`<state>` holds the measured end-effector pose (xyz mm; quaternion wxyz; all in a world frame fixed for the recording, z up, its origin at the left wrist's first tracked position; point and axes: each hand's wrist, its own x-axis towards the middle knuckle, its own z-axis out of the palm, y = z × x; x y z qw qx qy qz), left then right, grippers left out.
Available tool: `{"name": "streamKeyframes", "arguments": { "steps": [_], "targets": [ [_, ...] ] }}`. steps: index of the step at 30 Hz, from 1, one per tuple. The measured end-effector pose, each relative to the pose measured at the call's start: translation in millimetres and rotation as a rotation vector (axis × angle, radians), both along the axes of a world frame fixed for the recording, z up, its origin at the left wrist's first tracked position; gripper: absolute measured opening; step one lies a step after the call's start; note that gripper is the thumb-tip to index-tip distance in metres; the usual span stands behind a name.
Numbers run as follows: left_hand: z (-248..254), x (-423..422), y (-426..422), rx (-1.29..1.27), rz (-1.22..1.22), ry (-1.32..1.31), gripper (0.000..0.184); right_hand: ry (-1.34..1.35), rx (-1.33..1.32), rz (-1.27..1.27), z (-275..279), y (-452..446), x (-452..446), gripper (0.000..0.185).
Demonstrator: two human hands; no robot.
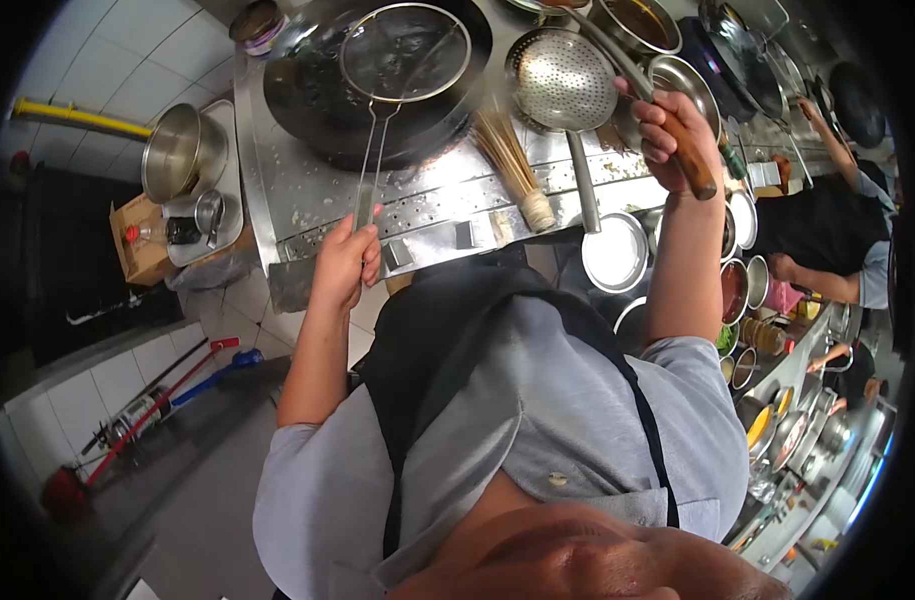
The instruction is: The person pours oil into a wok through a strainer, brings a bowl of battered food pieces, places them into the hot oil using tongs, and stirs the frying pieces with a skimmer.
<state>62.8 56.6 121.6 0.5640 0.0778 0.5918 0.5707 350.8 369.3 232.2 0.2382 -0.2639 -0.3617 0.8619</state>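
My left hand (347,260) is closed around the handle of a round wire-mesh strainer (405,55). The strainer's mesh is above a large dark wok (312,110), which appears to hold liquid. My right hand (677,135) grips the wooden handle of a long metal utensil (699,170), which looks like a ladle. Its shaft slants up and left, and its head is barely visible at the top edge. Just left of that hand, a perforated metal skimmer (560,78) has its handle toward me. Between wok and skimmer lies a bamboo brush (512,165).
A steel counter (302,205) surrounds the wok. Metal pots (632,25) stand at the top right, with a white bowl (615,250) and several containers below. A steel pot (177,150) sits on a left-side tray. A co-worker in a dark apron (817,235) stands at the right.
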Motion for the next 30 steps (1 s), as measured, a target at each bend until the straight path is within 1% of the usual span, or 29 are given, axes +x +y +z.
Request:
{"name": "streamKeyframes", "arguments": {
  "steps": [2, 4, 5, 6, 9, 10, 12, 13, 16, 17, 19, 20, 21, 22, 23, 24, 26, 27, 28, 29, 30],
  "targets": [
    [0, -2, 1, 0.002, -0.003, -0.024, 0.034, -0.006, -0.07, 0.034, -4, -10, -16, 0.042],
    [0, -4, 1, 0.007, -0.004, -0.026, 0.035, -0.079, -0.026, 0.067, -9, -18, -33, 0.039],
    [1, -5, 1, 0.008, -0.01, -0.028, 0.035, -0.163, 0.031, 0.06, -8, -25, -41, 0.035],
    [3, -5, 1, 0.01, -0.007, -0.026, 0.035, -0.26, 0.109, 0.016, -9, -36, -52, 0.044],
    [8, -8, 0, 0.01, -0.001, -0.033, 0.034, -0.391, 0.259, 0.069, -8, -54, -71, 0.039],
    [8, -8, 0, 0.019, -0.001, -0.025, 0.034, -0.421, 0.261, 0.074, -11, -58, -75, 0.031],
    [8, -9, -1, 0.025, 0.004, -0.016, 0.033, -0.433, 0.295, 0.185, -20, -62, -79, 0.023],
    [8, -9, -1, 0.028, 0.009, -0.023, 0.033, -0.484, 0.35, 0.216, -27, -63, -80, 0.017],
    [8, -9, -1, 0.033, 0.022, -0.027, 0.033, -0.522, 0.479, 0.275, -45, -70, -78, 0.039],
    [9, -9, -1, 0.037, 0.027, -0.027, 0.033, -0.519, 0.477, 0.278, -47, -75, -76, 0.039],
    [9, -7, -2, 0.041, 0.033, -0.026, 0.033, -0.723, 0.608, 0.289, -50, -84, -71, 0.054],
    [8, -7, -2, 0.052, 0.035, -0.025, 0.033, -0.722, 0.607, 0.29, -67, -82, -66, 0.054],
    [8, -7, -2, 0.051, 0.035, -0.024, 0.033, -0.752, 0.831, 0.217, -95, -79, -55, 0.056],
    [9, -6, -2, 0.053, 0.04, -0.042, 0.033, -0.778, 1.052, 0.139, -106, -80, -52, 0.059],
    [9, -6, 0, 0.056, 0.043, -0.061, 0.034, -0.845, 0.966, 0.175, -108, -83, -47, 0.061],
    [10, -5, 1, 0.055, 0.037, -0.062, 0.034, -0.848, 0.963, 0.17, -106, -85, -45, 0.061],
    [12, -3, 2, 0.038, 0.05, -0.065, 0.035, -0.676, 0.55, 0.126, -101, -88, -40, 0.059],
    [12, -2, 1, 0.038, 0.034, -0.07, 0.035, -0.582, 0.463, 0.042, -89, -88, -41, 0.055],
    [12, -2, 0, 0.036, 0.061, -0.067, 0.036, -0.414, 0.404, -0.063, -92, -82, -39, 0.054],
    [12, 0, 4, 0.04, 0.072, -0.07, 0.036, -0.439, 0.455, -0.116, -95, -70, -33, 0.053],
    [11, 2, 6, 0.055, 0.024, -0.083, 0.036, -0.466, 0.508, -0.172, -95, -53, -26, 0.052]
  ]
}}
